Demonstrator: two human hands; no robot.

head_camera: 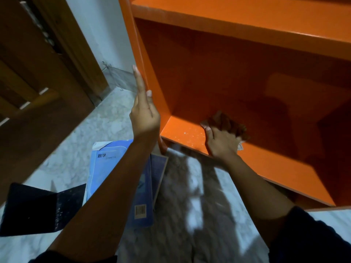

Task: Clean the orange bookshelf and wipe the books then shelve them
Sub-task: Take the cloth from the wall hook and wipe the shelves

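Observation:
The orange bookshelf point(247, 21) fills the upper right, and its bottom compartment holds no books. My left hand point(144, 109) is flat, with straight fingers resting against the shelf's left side panel. My right hand point(220, 141) grips a crumpled brown cloth point(228, 122) and presses it on the bottom board point(182, 131), which shows white dust specks at its left front. A light blue book point(106, 166) lies on the floor under my left forearm, with a darker blue book point(158, 169) beneath it.
A dark, open book or folder point(38, 207) lies on the marble floor point(62, 164) at lower left. A brown wooden door point(38, 73) stands at left, and a pale wall point(106, 35) runs between it and the shelf.

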